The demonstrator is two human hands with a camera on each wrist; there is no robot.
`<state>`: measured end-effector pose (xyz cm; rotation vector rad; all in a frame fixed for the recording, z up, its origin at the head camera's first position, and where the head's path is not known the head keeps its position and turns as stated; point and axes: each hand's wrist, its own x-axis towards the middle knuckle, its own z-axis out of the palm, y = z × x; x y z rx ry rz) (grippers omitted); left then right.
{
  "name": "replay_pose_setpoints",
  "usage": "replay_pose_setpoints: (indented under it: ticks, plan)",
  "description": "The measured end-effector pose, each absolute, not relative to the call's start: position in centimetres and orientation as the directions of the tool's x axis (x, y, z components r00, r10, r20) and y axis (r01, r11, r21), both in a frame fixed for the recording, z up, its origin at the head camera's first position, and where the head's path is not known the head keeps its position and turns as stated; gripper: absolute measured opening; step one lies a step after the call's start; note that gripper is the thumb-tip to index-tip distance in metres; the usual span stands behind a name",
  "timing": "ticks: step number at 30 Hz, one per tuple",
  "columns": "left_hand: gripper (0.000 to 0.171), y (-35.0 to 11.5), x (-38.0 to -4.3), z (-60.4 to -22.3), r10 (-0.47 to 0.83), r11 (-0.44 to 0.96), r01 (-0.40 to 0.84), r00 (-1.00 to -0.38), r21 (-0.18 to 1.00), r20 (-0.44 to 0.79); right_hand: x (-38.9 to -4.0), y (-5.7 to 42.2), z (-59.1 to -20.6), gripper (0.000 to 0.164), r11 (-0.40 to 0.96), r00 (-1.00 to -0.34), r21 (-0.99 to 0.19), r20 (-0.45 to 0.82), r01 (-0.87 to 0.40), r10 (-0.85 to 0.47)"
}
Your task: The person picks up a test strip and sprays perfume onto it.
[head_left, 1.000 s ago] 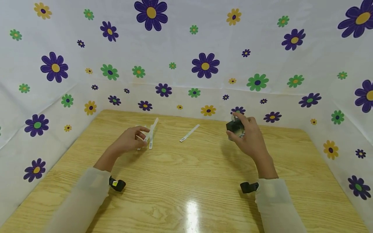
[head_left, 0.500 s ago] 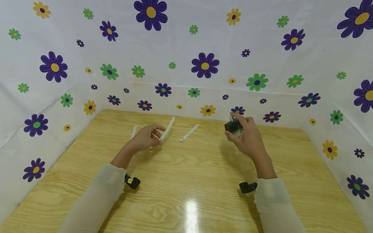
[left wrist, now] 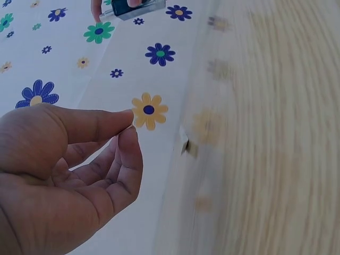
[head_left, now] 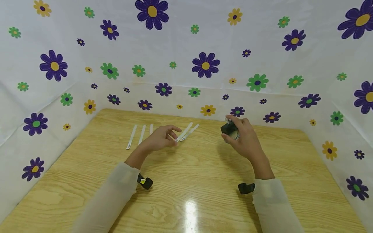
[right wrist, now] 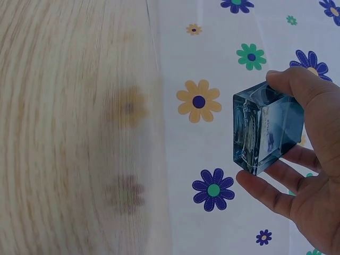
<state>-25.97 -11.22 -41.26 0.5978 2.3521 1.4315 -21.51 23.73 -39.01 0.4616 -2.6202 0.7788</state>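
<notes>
My left hand (head_left: 163, 137) pinches one end of a white paper test strip (head_left: 185, 130) between thumb and fingertips. The strip slants up and away to the right, overlapping a second strip (head_left: 194, 128) that lies on the table. In the left wrist view the thumb and index tips meet, and the held strip hardly shows. On the right, my right hand (head_left: 247, 139) grips a perfume bottle (right wrist: 268, 130) above the table, thumb and fingers on its opposite sides. The bottle is thick blue-tinted glass, tilted, with a small printed label. Part of it is hidden by the hand.
Several strips lie on the wooden table (head_left: 186, 174) to the left: a strip (head_left: 131, 137) farthest out, another strip (head_left: 142, 133), and a third strip (head_left: 151, 128) partly behind the left hand. A white flower-print cloth (head_left: 172, 42) walls the back and sides.
My left hand has lifted a strip from the left group and carried it right, to beside the lone strip. My right hand with the bottle has shifted slightly left.
</notes>
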Motion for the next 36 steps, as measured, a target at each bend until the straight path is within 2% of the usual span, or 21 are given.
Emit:
replay_pose_setpoints:
  ticks: [19, 36]
  plan:
    - [0.048, -5.7, -25.8, -39.9, 0.570, 0.357, 0.239, -0.822, 0.903, -0.008, -21.4, 23.6, -39.0, 0.069, 0.797, -0.873, -0.437, 0.435, -0.418, -0.220]
    - [0.047, -4.3, -25.4, -39.1, 0.581, 0.341, 0.273, -0.813, 0.900, 0.026, -21.5, 23.3, -39.0, 0.069, 0.798, -0.879, -0.435, 0.416, -0.417, -0.233]
